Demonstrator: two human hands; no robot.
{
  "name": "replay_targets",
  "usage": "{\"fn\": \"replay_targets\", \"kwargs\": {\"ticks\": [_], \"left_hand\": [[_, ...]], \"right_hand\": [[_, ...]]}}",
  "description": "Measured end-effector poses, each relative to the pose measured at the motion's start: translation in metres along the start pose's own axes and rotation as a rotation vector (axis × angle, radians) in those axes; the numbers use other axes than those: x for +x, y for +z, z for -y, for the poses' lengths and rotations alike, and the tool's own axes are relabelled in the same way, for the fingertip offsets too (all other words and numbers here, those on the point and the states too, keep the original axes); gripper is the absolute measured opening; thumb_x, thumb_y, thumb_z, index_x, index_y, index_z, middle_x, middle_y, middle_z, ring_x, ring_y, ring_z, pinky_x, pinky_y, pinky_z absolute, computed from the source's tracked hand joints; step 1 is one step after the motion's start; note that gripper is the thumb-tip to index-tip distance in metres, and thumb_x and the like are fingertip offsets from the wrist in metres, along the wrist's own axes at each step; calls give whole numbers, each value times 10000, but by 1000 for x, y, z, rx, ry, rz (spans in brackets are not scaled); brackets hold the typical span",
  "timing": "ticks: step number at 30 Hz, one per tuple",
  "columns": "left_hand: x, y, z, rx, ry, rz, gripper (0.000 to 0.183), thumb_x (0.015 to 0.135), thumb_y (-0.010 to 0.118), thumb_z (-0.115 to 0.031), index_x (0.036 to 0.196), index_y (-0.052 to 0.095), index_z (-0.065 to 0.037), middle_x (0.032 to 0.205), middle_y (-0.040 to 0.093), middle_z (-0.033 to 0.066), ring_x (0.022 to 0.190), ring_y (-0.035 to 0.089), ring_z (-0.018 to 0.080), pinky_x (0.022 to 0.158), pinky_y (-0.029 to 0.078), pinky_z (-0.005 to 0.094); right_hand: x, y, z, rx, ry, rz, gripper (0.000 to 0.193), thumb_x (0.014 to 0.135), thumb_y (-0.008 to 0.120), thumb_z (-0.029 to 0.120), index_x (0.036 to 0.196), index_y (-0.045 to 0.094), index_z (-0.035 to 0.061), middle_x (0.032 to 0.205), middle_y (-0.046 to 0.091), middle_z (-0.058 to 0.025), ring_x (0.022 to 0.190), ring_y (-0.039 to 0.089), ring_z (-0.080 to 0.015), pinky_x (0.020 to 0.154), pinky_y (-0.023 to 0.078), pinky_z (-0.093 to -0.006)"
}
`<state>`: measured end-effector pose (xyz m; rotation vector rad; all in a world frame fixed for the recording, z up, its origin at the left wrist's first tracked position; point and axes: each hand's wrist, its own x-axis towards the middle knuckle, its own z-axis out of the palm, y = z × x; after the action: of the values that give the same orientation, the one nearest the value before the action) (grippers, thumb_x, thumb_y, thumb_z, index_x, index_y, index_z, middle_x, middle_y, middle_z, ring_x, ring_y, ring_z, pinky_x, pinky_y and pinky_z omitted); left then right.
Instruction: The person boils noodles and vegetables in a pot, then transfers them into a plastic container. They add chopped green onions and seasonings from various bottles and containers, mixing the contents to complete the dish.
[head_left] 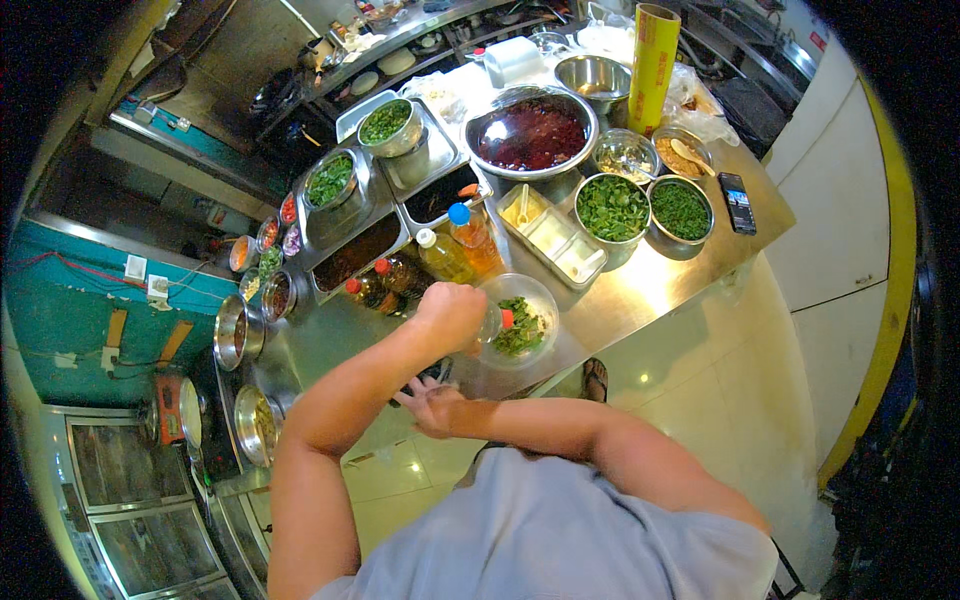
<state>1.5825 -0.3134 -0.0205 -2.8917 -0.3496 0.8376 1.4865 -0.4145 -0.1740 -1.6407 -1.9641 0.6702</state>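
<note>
My left hand [450,315] is closed around a clear bottle [493,322] with a red cap, tilted with its cap end over a pale translucent bowl [540,291]. Chopped green herbs [520,341] lie in that bowl. Lower down, at the table's near edge, my right hand [433,405] has its fingers stretched out beside a dark object I cannot make out. Just beyond my left hand stand a yellow oil bottle [447,260] with a white cap, an orange oil bottle [476,243] with a blue cap and two dark sauce bottles [402,275] with red caps.
A large basin of dark red sauce [530,135] stands at the back. Bowls of greens [612,208], a divided metal tray [550,237], a phone [737,204] and a yellow film roll [654,70] lie to the right. Metal pans [360,253] and several small bowls line the left.
</note>
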Motion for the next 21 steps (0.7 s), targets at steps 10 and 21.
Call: {"fn": "replay_targets", "kwargs": {"ticks": [10,21], "left_hand": [[-30,50,13,-296,-83,-203,673,668,882,-486,1094,606,-44,942,729,166,933,715,358,798,575,438],[-103,196,63,-1508,-295,-1268,736,713,908,-172,1337,536,-55,1225,621,82,1131,609,236,1010,490,384]], "right_hand": [[69,71,-22,497,165,-49,375,1028,482,240,1350,579,74,1362,608,-146,1303,535,-314,1130,385,-392],[-48,-34,7,198,-26,160,557,934,697,346,1373,575,26,1269,654,-234,1129,657,-383,1010,509,-458]]}}
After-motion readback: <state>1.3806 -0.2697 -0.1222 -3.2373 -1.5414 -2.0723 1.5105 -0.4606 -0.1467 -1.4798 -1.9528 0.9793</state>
